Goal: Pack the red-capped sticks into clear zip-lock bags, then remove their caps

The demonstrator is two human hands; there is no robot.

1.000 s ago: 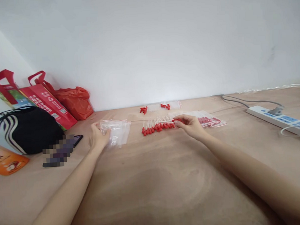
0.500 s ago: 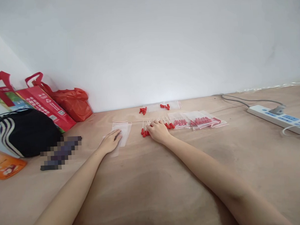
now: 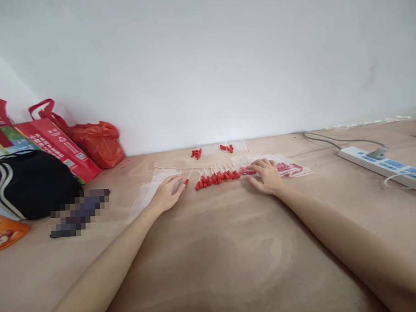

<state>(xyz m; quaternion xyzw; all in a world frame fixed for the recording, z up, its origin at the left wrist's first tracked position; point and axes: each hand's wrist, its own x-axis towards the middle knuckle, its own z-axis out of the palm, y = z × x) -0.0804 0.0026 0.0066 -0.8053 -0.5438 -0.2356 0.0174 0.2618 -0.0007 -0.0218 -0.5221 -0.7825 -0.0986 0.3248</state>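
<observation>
My left hand (image 3: 168,193) rests on a pile of empty clear zip bags (image 3: 145,193). Its thumb and fingers are pinched on the red end of one red-tipped stick (image 3: 188,176), which stands apart from the others. To its right lies a row of several red-tipped white sticks (image 3: 217,176). My right hand (image 3: 266,175) lies flat with fingers spread on the filled zip bags (image 3: 293,168) at the row's right end. Behind them, near the wall, are more clear bags and loose red pieces (image 3: 226,148).
At the left stand a red shopping bag (image 3: 57,144), a red plastic bag (image 3: 99,142), a black striped bag (image 3: 30,182), an orange packet (image 3: 4,231) and a blurred flat dark object (image 3: 77,212). A white power strip (image 3: 384,169) with cables lies at the right on the wooden tabletop (image 3: 215,247).
My right hand moved from the left end of the stick row to the filled bags on the right. My left hand slid right on the empty bags and now pinches one stick.
</observation>
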